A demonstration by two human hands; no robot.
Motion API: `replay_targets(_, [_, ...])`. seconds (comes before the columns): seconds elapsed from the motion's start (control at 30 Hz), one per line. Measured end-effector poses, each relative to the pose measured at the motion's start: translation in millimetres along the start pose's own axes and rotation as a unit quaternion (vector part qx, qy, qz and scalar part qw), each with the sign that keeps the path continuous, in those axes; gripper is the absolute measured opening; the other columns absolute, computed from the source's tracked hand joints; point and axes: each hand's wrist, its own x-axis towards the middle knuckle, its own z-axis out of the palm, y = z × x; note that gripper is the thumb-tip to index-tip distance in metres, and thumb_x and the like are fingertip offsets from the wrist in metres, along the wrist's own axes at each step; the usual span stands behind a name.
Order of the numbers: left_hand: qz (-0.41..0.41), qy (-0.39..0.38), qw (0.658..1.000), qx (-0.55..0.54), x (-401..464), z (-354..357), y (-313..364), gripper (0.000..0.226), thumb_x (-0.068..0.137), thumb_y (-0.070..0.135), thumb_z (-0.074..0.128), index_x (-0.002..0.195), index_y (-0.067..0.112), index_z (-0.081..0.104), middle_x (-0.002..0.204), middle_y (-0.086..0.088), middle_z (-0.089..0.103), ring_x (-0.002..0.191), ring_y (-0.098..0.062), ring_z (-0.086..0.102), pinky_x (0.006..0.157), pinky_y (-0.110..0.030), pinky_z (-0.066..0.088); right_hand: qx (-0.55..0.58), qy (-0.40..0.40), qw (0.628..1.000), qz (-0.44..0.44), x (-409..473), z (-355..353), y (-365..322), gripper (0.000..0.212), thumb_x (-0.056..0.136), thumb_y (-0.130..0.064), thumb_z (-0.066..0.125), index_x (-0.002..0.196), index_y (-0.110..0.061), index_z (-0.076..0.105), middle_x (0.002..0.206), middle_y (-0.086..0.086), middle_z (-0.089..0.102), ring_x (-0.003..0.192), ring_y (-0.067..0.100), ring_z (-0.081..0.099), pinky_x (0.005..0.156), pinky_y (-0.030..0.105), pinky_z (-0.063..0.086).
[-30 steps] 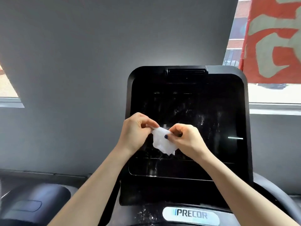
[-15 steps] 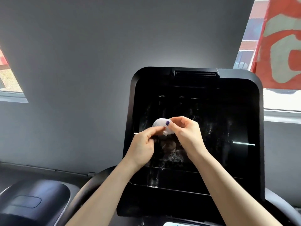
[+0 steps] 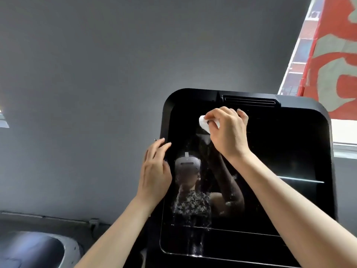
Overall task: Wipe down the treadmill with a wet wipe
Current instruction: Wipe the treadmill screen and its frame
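The treadmill's black glossy console screen (image 3: 280, 151) fills the middle and right of the head view, dusty and streaked in its lower half. My right hand (image 3: 228, 132) holds a bunched white wet wipe (image 3: 203, 123) against the upper left part of the screen, just below the top vent. My left hand (image 3: 156, 169) rests with relaxed, nearly straight fingers on the screen's left edge and holds nothing. The screen mirrors both arms and a headset.
A grey wall (image 3: 87, 93) rises behind the console. A window with a red and grey banner (image 3: 336, 55) is at the upper right. A dark rounded housing of a neighbouring machine (image 3: 32, 250) sits at the lower left.
Both hands held the wipe in front of the screen's middle. Now my left hand has let go and moved to the screen's left edge, and my right hand has raised the wipe to the top.
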Motion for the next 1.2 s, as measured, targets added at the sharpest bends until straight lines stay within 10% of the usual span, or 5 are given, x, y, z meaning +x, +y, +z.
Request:
replay_targets(0.1, [0.032,-0.008,0.999,0.013,6,17,-19,0.059,0.092,-0.011,0.045,0.149,0.007,0.043,0.159,-0.008,0.035,0.150,-0.021,0.028,0.123,-0.038,0.025,-0.040,-0.014,0.996,-0.082,17,28,1,0.014,0.085,0.000,0.070,0.087,-0.012,0.076,0.092,0.001,0.069,0.089,0.026,0.067,0.110,0.062,0.028])
replay_targets(0.33, [0.072,-0.012,0.997,-0.013,5,41,-44,0.056,0.105,0.017,0.027,0.160,0.012,0.018,0.167,0.002,0.014,0.156,-0.011,0.010,0.126,-0.031,0.011,-0.078,-0.001,0.977,-0.196,18,74,13,0.017,0.084,0.003,0.071,0.096,-0.009,0.071,0.096,0.004,0.064,0.087,0.023,0.065,0.110,0.055,0.034])
replay_targets(0.6, [0.093,0.008,0.995,-0.019,2,52,-52,0.056,0.103,0.013,0.030,0.157,0.002,0.024,0.167,-0.009,0.021,0.156,-0.019,0.015,0.123,-0.046,0.023,-0.092,0.003,0.955,-0.282,-6,84,38,0.017,0.093,-0.008,0.067,0.106,-0.011,0.077,0.128,0.003,0.068,0.122,0.022,0.062,0.116,0.059,0.030])
replay_targets(1.2, [0.105,0.013,0.994,-0.008,1,53,-55,0.057,0.102,0.009,0.033,0.157,0.002,0.025,0.166,-0.011,0.023,0.156,-0.021,0.016,0.121,-0.053,0.029,-0.063,-0.004,0.950,-0.306,18,92,38,0.026,0.092,-0.002,0.067,0.117,-0.006,0.074,0.123,0.009,0.071,0.122,0.022,0.064,0.120,0.060,0.021])
